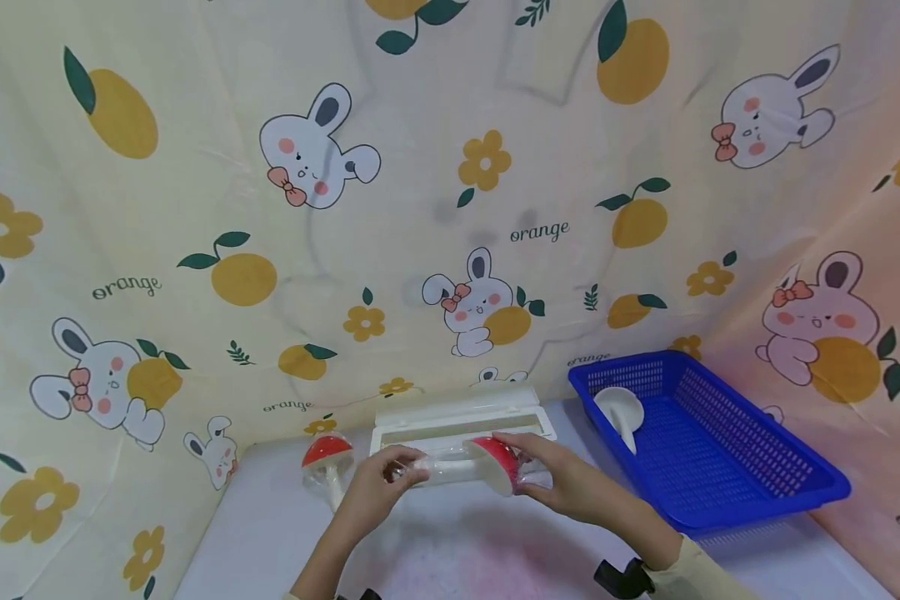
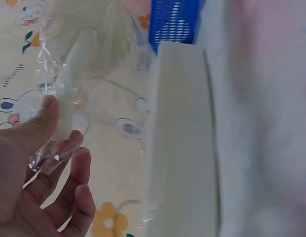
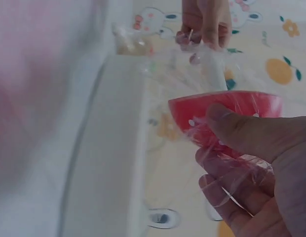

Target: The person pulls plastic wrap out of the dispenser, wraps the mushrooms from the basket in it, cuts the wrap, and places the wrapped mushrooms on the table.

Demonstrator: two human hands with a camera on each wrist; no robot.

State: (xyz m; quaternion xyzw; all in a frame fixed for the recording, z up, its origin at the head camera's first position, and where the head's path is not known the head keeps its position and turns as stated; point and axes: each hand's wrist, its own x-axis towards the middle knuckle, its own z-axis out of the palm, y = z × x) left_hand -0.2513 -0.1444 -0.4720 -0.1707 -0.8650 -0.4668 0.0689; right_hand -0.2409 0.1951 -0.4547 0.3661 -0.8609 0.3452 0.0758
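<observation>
A mushroom-shaped piece (image 1: 495,465) with a white-dotted red cap and white stem lies sideways between both hands, wrapped in clear plastic. My left hand (image 1: 375,492) pinches the stem's end through the wrapping, thumb on one side in the left wrist view. Around the red cap (image 3: 232,106), my right hand (image 1: 566,477) holds the other end, its thumb pressed on the dome. Behind the hands stands a long white box (image 1: 461,412) with its lid raised. Another wrapped red-capped mushroom (image 1: 327,451) is left of my left hand.
A blue mesh basket (image 1: 735,433) stands on the right of the white table (image 1: 247,533). Inside it sits a white piece (image 1: 621,408) with a round head and a handle. A patterned cloth with rabbits and oranges hangs behind.
</observation>
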